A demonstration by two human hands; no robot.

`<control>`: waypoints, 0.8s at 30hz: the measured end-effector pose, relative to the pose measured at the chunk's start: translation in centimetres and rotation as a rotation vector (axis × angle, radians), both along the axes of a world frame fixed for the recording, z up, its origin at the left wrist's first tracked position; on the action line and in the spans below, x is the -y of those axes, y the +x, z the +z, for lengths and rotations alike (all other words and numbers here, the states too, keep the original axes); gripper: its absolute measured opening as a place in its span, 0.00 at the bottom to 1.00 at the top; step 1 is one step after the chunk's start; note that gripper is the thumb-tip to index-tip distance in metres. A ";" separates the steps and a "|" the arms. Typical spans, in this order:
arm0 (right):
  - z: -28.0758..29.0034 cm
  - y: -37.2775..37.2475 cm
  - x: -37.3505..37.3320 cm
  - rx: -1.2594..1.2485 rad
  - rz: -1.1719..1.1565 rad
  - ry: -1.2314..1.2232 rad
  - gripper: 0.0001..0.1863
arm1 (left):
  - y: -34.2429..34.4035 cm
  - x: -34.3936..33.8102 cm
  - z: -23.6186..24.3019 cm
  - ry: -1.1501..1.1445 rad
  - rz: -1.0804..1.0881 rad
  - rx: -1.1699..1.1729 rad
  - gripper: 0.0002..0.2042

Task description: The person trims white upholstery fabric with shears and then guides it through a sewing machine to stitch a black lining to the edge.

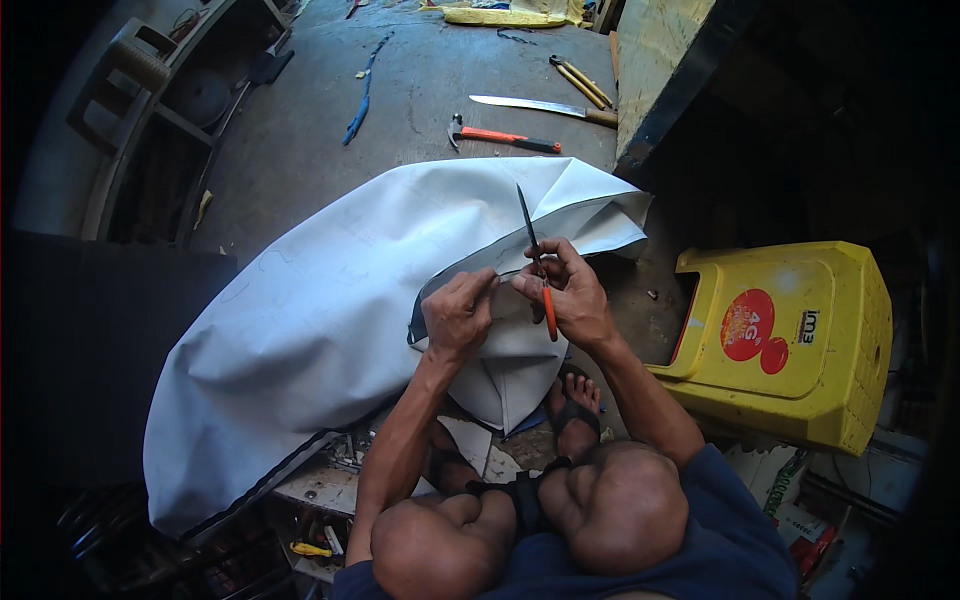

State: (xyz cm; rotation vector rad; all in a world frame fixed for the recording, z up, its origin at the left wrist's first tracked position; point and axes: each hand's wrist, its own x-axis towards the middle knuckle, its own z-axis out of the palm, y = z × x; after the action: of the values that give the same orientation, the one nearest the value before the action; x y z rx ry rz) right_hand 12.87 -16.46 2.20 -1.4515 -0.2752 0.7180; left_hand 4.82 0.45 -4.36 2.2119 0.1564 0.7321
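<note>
You have the large white sheet spread in front of you, from the floor at your left side, across to the right beyond your hands. Its surface is wavy, and it has a dark edge. A part of it is folded over near your hands, and a lighter grey underside shows between your arms.

Your left hand has its fingers bent together, pinching the dark edge of this sheet. Your right hand is just beside it, and its fingers are closed around a slim orange-handled tool. The dark pointed end of this tool is directed upward, away from you, above the sheet; I cannot tell its exact kind. Also I cannot tell if your right fingers hold the edge as well.

Beyond the sheet, on the floor, there lies a claw hammer with an orange and black handle. Behind it are a long knife and a tool with two yellow handles. A blue strip lies farther to the left. At your right side, a yellow plastic stool lies tipped over.
</note>
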 end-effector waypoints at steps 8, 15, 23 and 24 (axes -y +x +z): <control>-6.8 -3.2 2.4 -0.333 0.291 0.030 0.33 | 1.0 -3.2 -3.2 -0.523 0.069 -0.399 0.07; -8.0 -3.0 1.2 -0.437 0.356 0.048 0.33 | 0.7 -2.9 -3.1 -0.524 0.042 -0.294 0.05; -10.5 -2.2 0.3 -0.658 0.372 0.185 0.38 | -0.1 -2.9 -3.3 -0.400 0.033 -0.208 0.04; -10.9 -1.8 0.1 -0.651 0.384 0.192 0.38 | -0.2 -2.7 -3.2 -0.392 0.025 -0.202 0.04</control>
State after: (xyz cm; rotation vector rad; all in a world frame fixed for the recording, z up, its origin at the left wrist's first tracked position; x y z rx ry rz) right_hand 11.05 -16.59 -8.75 -0.9244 -0.1092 1.3910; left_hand 4.66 3.18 -7.55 1.9041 0.3947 0.4439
